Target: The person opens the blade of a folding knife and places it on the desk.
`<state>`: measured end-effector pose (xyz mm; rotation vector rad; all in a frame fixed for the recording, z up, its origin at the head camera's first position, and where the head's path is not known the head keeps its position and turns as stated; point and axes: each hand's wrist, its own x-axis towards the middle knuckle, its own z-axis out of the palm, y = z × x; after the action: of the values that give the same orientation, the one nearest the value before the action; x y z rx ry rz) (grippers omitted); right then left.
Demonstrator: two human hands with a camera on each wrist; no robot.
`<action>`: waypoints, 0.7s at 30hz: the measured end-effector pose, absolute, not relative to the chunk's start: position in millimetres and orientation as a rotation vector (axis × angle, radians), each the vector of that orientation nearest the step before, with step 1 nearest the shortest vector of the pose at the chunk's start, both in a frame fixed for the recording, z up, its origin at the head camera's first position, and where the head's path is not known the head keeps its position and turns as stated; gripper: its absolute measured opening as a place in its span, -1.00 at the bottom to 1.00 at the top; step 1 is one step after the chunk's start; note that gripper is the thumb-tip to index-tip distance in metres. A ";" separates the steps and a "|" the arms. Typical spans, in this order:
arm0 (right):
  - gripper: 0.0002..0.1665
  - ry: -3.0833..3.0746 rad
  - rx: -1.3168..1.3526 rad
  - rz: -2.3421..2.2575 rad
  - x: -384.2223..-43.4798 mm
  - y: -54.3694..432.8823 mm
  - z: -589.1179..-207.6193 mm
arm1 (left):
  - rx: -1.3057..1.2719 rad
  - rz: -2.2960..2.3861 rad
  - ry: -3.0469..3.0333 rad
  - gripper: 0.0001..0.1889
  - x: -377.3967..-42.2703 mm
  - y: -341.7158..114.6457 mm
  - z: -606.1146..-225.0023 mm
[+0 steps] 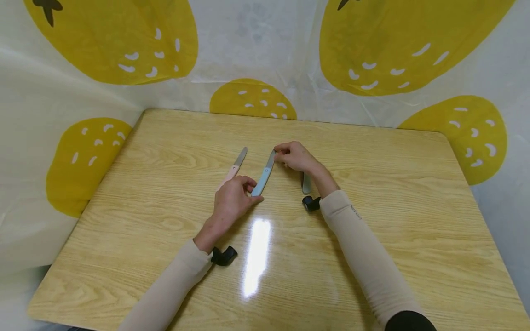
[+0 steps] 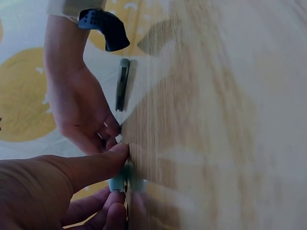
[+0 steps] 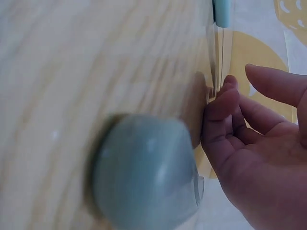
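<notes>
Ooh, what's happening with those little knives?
A person is handling an open blue knife: the left hand pinches its handle, and the right hand has curled fingers at the blade's tip. A pink knife lies open on the table, partly hidden by the left hand. A grey-green knife looks folded.

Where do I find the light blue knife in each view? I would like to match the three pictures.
Head: the light blue knife is near the middle, between the two hands.
Left wrist: low, left of centre; its handle is partly covered by the left hand.
Right wrist: its handle is at the top edge, right of centre.
Shared landmark: the right hand, visible in all three views.
</notes>
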<state>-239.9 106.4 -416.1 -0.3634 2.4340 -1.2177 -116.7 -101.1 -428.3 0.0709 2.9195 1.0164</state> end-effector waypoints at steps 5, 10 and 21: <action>-0.54 2.479 -0.336 -1.294 -240.0 113.9 -413.6 | 0.079 1.004 2.920 -0.60 -117.1 -100.7 -427.6; -0.57 2.491 -0.313 -1.383 -239.3 125.0 -406.3 | 0.097 1.000 2.933 -0.59 -117.8 -100.4 -426.3; -0.60 2.561 -0.282 -1.362 -234.2 153.2 -403.5 | 0.232 1.157 2.940 -0.64 -118.4 -81.9 -417.9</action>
<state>-234.2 153.2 -403.5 -0.2820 2.5608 -1.3623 -118.4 -81.9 -417.9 0.2320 2.9401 1.1572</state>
